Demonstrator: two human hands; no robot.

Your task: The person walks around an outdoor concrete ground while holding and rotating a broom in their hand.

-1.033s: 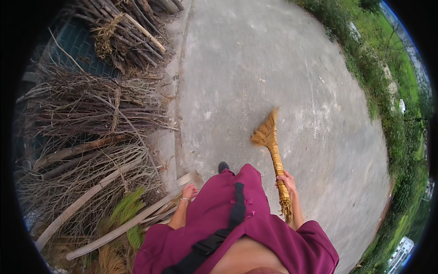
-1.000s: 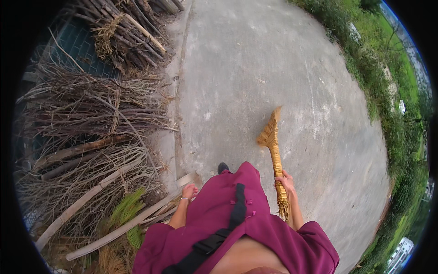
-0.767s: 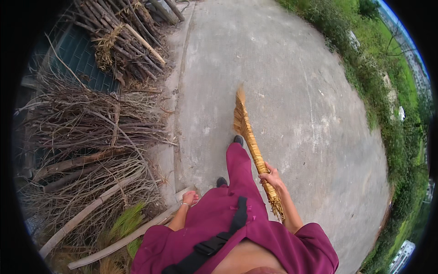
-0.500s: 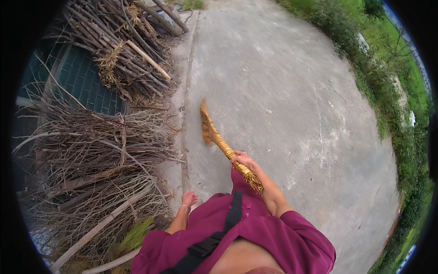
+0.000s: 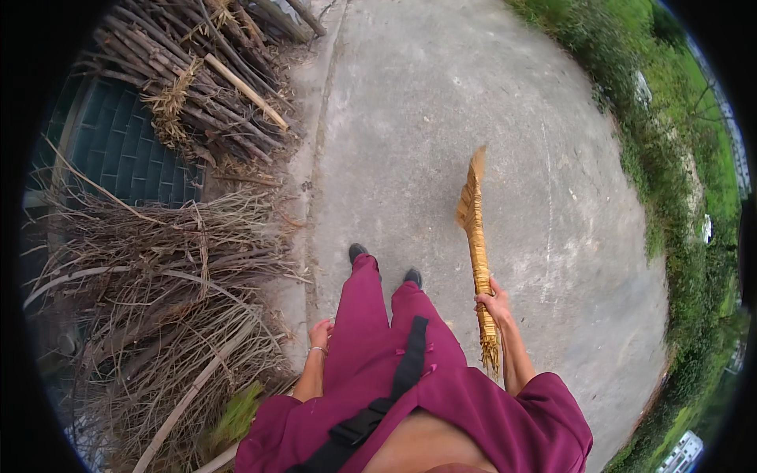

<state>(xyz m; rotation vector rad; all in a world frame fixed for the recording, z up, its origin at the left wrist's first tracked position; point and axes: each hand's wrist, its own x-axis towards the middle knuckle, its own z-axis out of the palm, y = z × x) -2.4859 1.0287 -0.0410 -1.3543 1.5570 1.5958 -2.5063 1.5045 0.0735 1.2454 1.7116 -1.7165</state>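
Note:
My right hand [image 5: 494, 302] is closed around the wrapped handle of a straw broom [image 5: 479, 252], out to my right. The broom points away from me, its tan, fanned head [image 5: 469, 197] over the concrete and its frayed, golden butt end toward me. Whether the bristles touch the ground I cannot tell. My left hand [image 5: 321, 333] hangs beside my left thigh with its fingers loosely curled and nothing visible in them. A thin bracelet [image 5: 317, 348] circles that wrist.
A pale concrete path [image 5: 410, 142] runs ahead under my dark shoes [image 5: 413, 277]. Stacked cut branches [image 5: 229, 102] and bundled thin twigs [image 5: 173, 244] line the left, against a green tiled wall [image 5: 126, 142]. Green bushes [image 5: 623, 102] border the right edge.
The broom has swung from ahead-left over to my right, carried by my right hand. My feet have come into view, and my left hand has shifted slightly toward my thigh.

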